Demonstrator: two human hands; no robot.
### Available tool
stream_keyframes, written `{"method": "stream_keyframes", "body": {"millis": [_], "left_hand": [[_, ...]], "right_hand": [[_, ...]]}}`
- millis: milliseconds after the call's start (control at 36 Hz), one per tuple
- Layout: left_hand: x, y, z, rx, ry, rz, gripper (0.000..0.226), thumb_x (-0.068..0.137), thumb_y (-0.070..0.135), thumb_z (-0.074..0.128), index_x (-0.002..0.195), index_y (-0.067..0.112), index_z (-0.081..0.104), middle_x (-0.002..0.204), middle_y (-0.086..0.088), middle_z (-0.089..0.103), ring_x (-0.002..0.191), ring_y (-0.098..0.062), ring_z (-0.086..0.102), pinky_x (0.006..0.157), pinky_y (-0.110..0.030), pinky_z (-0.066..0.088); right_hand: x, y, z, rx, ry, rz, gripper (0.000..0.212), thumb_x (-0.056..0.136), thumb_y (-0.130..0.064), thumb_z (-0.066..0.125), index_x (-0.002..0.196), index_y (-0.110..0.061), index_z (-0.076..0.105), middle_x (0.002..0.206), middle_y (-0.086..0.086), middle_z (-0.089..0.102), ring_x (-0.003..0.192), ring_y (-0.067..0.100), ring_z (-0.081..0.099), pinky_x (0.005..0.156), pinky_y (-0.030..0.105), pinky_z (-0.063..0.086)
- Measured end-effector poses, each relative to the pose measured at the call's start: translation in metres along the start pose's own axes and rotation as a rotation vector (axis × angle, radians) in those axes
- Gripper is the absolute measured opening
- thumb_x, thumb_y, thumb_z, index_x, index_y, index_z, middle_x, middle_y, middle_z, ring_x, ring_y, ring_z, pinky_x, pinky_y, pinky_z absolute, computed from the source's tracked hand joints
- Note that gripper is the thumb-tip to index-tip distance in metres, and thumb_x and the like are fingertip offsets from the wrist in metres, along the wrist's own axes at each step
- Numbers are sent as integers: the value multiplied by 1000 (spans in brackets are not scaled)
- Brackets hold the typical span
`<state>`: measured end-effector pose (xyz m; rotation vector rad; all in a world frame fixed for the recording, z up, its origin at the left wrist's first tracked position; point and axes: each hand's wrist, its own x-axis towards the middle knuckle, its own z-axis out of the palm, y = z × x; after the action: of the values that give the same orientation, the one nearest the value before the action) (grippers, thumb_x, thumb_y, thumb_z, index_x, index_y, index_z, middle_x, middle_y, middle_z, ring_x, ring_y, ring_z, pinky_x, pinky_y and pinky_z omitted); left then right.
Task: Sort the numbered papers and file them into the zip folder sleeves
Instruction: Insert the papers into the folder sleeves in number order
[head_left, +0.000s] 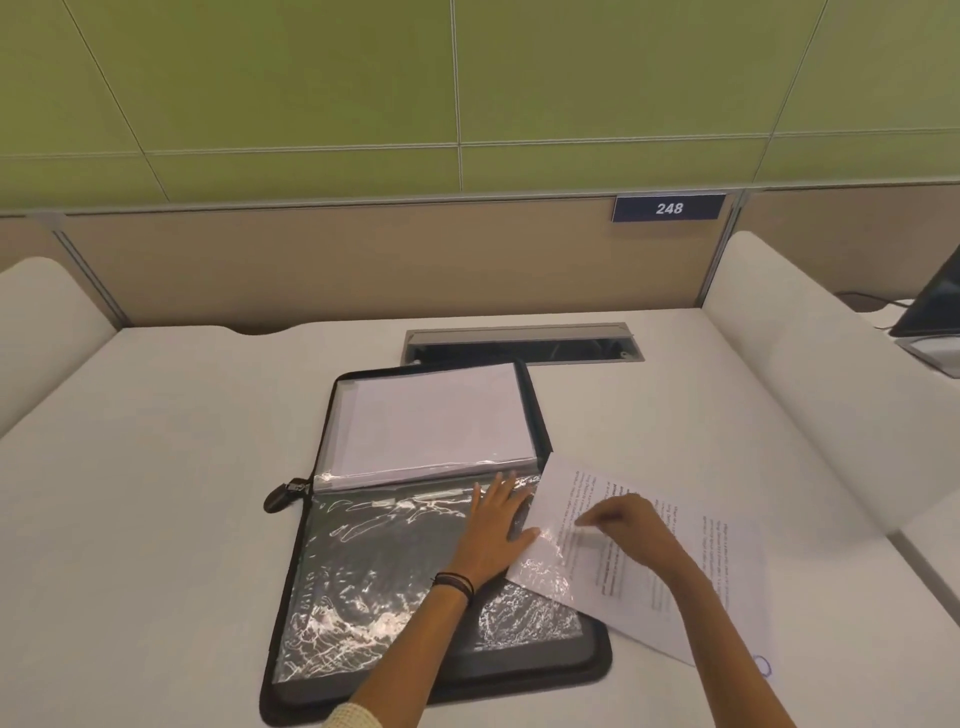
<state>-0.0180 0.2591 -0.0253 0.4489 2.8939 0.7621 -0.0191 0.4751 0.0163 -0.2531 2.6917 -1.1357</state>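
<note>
Overlapping the zip folder's (571, 670) right edge, paper (737, 571) lies askew.

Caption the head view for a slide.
Left hand flat on the open folder's clear sleeve; right hand pinches a sheet, corner under the sleeve.

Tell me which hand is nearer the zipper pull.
Left. The left hand lies on the sleeve, right of the zipper pull; the right hand is farther right, on the paper.
</note>
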Motion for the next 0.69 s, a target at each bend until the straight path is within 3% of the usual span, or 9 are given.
{"method": "stream_keyframes", "body": {"millis": [56,167,250,306,444,583,694], "left_hand": [[2,-4,-2,-3,6,4,92,77,78,21,148,21,26,159,1,2,144,-13,-11,109,-32,-21],[8,-11,-6,-16,-5,-3,100,71,84,15,148,21,25,159,1,3,142,-10,-12,113,-35,-18],[10,-11,-7,-9,-15,-5,108,64,86,7,148,22,24,159,0,5,142,-9,-9,109,-34,-22],[12,-12,-7,0,-10,-1,111,61,86,1,148,22,25,159,1,7,146,-14,-3,109,-36,-23],[17,-12,-4,10,-15,5,107,65,86,5,149,22,24,159,2,8,146,-14,-1,110,-37,-23],[19,-8,-1,-28,-11,3,102,67,82,12,149,22,23,159,3,9,146,-11,-3,109,-35,-24],[23,-5,0,-30,-16,6,100,68,81,15,149,22,22,159,3,8,146,-12,-3,110,-36,-23]], "right_hand": [[8,3,-1,47,161,1,23,89,-1,57,93,-15,74,97,-2,71,83,-3,60,77,2,43],[26,12,-1,55,269,33,26,87,-1,60,112,-8,64,119,9,61,106,16,55,92,5,35],[41,19,-2,-36,201,115,42,89,-11,61,130,-6,51,138,14,45,128,27,41,107,29,29],[50,21,-2,-83,162,141,49,91,-17,58,137,-6,42,143,14,39,133,28,35,111,35,24],[67,23,2,-117,42,176,57,94,-25,54,144,-9,31,146,11,36,135,26,34,114,39,23],[72,23,6,-79,66,159,43,93,-18,56,134,-7,47,129,12,53,119,24,50,101,28,33],[77,21,9,-125,45,136,34,93,-16,55,126,-7,56,124,12,56,115,25,51,99,30,36]]}}
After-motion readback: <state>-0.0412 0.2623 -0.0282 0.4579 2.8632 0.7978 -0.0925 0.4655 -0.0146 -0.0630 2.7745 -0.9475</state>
